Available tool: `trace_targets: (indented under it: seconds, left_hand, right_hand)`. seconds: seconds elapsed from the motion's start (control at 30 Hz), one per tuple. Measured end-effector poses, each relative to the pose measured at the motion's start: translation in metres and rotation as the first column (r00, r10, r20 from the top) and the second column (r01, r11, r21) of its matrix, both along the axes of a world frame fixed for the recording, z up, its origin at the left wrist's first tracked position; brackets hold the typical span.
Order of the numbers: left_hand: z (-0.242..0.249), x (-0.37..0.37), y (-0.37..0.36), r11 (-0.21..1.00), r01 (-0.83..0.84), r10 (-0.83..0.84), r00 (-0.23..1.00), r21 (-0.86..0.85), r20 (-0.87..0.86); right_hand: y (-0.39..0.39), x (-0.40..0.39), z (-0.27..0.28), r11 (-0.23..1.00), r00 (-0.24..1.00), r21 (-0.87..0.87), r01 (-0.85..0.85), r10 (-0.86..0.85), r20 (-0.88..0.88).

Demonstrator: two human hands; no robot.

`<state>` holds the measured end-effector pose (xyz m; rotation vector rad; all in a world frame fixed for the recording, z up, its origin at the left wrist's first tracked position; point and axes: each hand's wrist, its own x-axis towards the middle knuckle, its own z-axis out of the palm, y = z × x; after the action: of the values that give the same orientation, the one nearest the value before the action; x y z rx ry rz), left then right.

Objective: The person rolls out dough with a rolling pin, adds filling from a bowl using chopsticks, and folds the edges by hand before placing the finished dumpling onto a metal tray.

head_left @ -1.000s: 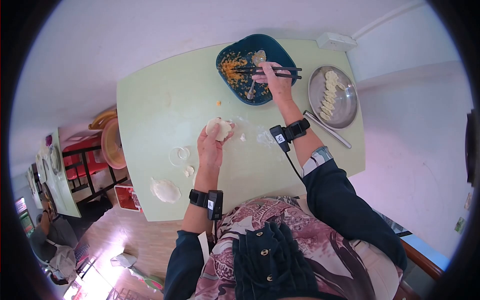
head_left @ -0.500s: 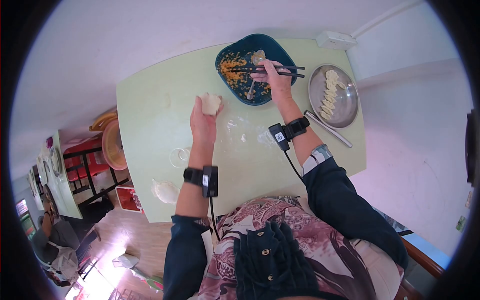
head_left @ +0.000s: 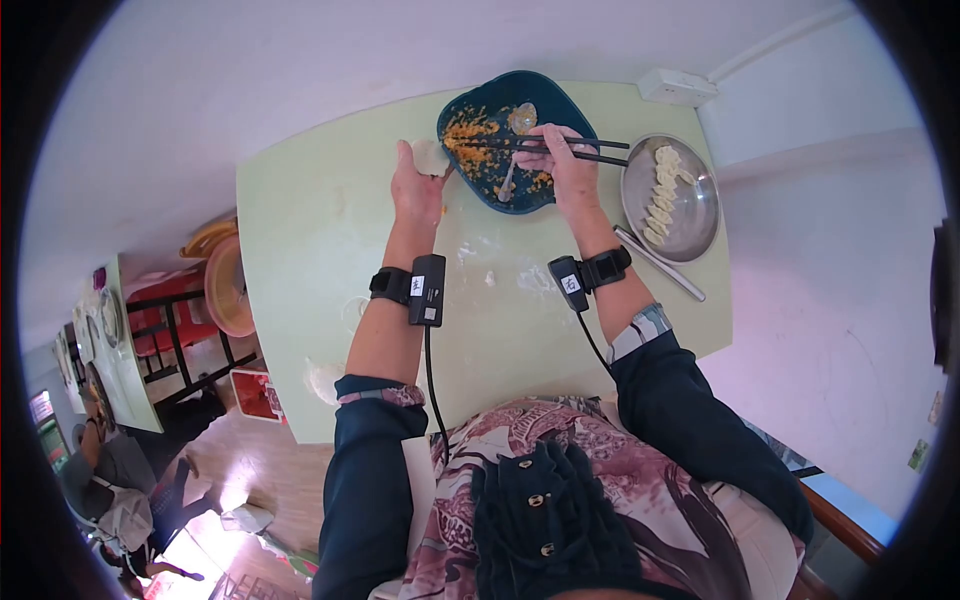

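Note:
A round dough wrapper (head_left: 430, 158) rests in my left hand (head_left: 415, 192), held right beside the left edge of the dark teal bowl (head_left: 562, 92). Orange, crumbly filling (head_left: 466, 130) clings to the bowl's inside, thickest on its left. My right hand (head_left: 562, 165) grips a pair of black chopsticks (head_left: 600, 150) above the bowl, their tips in the filling near the wrapper. Under that hand a metal spoon (head_left: 507, 180) lies in the bowl, partly covered by the fingers and chopsticks.
Right of the bowl, a round metal pan (head_left: 700, 215) holds a row of dumplings (head_left: 662, 195). A metal rod (head_left: 660, 265) lies below it. A lump of dough (head_left: 320, 380) sits at the table's lower left, partly behind my left arm. Another person (head_left: 125, 500) is at far left.
My left hand has moved up and slightly right with the wrapper, reaching the bowl's edge. My right hand has shifted a little right and down with the chopsticks.

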<state>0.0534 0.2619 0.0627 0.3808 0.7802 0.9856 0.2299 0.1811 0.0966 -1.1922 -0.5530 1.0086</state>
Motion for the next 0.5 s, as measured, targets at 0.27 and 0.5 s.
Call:
trace_targets:
  seconds: [0.27,0.5]
  left_hand:
    - [-0.009,-0.005,0.001,0.998,0.002,0.003,0.995,-0.057,0.101]
    - [-0.017,-0.013,-0.003,0.986,-0.044,0.080,0.972,-0.164,0.221]
  right_hand:
    - [-0.006,-0.026,0.020,0.996,0.994,0.025,-0.090,0.088,0.069]
    - [-0.015,-0.046,0.030,0.952,0.640,0.133,-0.276,0.079,0.764]
